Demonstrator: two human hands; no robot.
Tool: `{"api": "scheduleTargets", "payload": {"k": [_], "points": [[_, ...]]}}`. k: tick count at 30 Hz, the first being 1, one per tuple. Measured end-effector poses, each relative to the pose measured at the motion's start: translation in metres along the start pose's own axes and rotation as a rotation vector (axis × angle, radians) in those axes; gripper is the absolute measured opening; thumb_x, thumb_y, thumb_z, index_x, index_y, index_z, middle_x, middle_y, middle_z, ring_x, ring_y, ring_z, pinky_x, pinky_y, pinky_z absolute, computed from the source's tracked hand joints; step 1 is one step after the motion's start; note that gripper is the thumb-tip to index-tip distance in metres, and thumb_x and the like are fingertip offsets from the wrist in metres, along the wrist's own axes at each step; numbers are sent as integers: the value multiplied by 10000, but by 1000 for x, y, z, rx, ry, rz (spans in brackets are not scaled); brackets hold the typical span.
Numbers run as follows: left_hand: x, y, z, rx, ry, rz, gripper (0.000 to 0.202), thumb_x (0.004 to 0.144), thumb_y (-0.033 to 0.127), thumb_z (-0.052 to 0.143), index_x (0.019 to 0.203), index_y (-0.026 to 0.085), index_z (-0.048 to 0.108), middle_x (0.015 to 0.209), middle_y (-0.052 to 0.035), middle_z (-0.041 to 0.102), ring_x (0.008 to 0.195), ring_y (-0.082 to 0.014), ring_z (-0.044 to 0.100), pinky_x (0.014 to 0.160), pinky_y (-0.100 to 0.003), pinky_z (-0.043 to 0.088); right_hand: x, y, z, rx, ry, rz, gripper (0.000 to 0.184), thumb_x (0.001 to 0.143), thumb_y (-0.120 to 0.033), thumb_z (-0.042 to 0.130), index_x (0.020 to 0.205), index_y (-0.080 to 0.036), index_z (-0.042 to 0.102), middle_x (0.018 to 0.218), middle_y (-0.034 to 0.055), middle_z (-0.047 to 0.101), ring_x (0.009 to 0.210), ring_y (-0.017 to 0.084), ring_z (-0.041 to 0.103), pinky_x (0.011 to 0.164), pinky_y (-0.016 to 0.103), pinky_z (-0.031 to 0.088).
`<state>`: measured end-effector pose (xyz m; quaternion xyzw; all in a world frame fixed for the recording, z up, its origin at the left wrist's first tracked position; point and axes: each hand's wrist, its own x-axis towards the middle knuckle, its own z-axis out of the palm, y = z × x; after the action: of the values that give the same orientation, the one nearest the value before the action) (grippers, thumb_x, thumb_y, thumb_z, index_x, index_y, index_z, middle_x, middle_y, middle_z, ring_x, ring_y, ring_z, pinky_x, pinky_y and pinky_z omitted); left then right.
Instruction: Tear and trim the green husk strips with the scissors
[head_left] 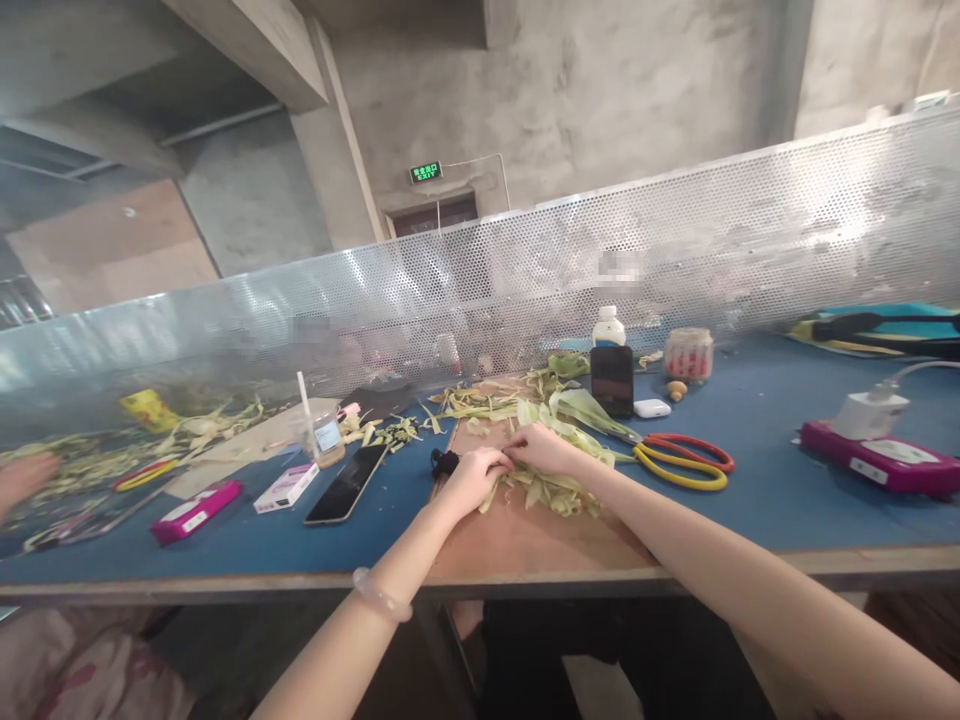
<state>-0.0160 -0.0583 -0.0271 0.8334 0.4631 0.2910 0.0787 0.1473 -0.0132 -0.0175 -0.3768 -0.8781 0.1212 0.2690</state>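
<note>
My left hand (pixel 474 478) and my right hand (pixel 541 449) meet over a brown board (pixel 547 545), fingertips close together. Both have their fingers closed in a pinch, and what lies between them is hidden. Pale green leaf strips that look like corn husk (pixel 559 490) are heaped under and beside my right hand. A small black bundle (pixel 444 462) lies just left of my left hand. To the right, scissors (pixel 686 462) with red and yellow handles rest on the blue tabletop, their blades toward the leaves.
A phone (pixel 347 485), small box (pixel 287 487), magenta case (pixel 196 511) and cup with straw (pixel 327 440) stand left. Behind are an upright phone (pixel 612 381), white bottle (pixel 608 326) and jar (pixel 688 355). A magenta power strip (pixel 885 457) lies right. Another person's hand (pixel 28 478) shows far left.
</note>
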Motion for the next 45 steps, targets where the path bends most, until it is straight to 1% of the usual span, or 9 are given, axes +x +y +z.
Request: {"api": "scheduleTargets", "payload": {"k": [5,10,13,16,19,23,28,34,45], "points": [[-2,-1,2,0,26,21,181,755,142,473,807,183,642,887,-37,651,873,-165,569,827,-277,407,2,-1,0,21,30,27,206,749,-266,499,815,-219,688,793,25,658,772,170,539,703,273,395],[-3,0,4,-9,33,21,172,762,155,477,822,179,637,883,-42,653,869,-165,572,824,-271,406,1,-3,-3,1,172,38,255,799,-377,451,866,-281,678,922,22,643,962,234,463,835,393,322],[-3,0,5,2,33,2,182,765,152,473,830,180,640,874,-43,653,861,-169,572,828,-278,403,0,-2,-4,-18,170,20,297,828,-404,401,913,-296,664,918,23,642,949,235,455,843,423,299],[-3,1,5,6,19,-12,191,768,153,468,843,178,641,878,-48,652,861,-174,572,830,-284,402,2,0,-3,-36,194,-29,318,838,-429,385,972,-305,646,930,31,636,933,218,450,845,402,296],[-2,2,5,2,19,-38,186,766,157,474,839,181,643,893,-50,649,868,-177,573,830,-288,405,0,-1,-3,-59,254,-126,317,835,-438,403,930,-290,667,899,45,629,901,197,445,834,364,300],[-2,3,5,8,42,-19,173,763,156,477,800,179,644,878,-46,647,843,-168,576,812,-284,416,-7,-15,-7,-98,417,-258,291,820,-426,447,831,-264,688,860,55,595,868,188,424,816,356,287],[-4,3,6,31,76,53,174,766,152,472,802,177,640,839,-41,649,830,-159,571,799,-278,420,-18,-34,-11,-162,593,-336,256,821,-401,459,850,-239,655,871,64,557,869,195,405,802,351,280],[-5,3,6,62,95,79,194,770,128,457,829,165,638,868,-49,653,824,-161,573,786,-276,422,-24,-37,-11,-186,663,-406,250,832,-364,452,985,-258,619,867,57,565,828,184,415,784,336,297],[-5,-1,10,74,115,114,191,756,113,474,832,170,640,876,-41,655,835,-164,572,799,-292,425,-22,-42,-12,-21,709,-563,228,830,-254,472,998,-189,613,837,65,581,772,163,463,723,329,407]]}}
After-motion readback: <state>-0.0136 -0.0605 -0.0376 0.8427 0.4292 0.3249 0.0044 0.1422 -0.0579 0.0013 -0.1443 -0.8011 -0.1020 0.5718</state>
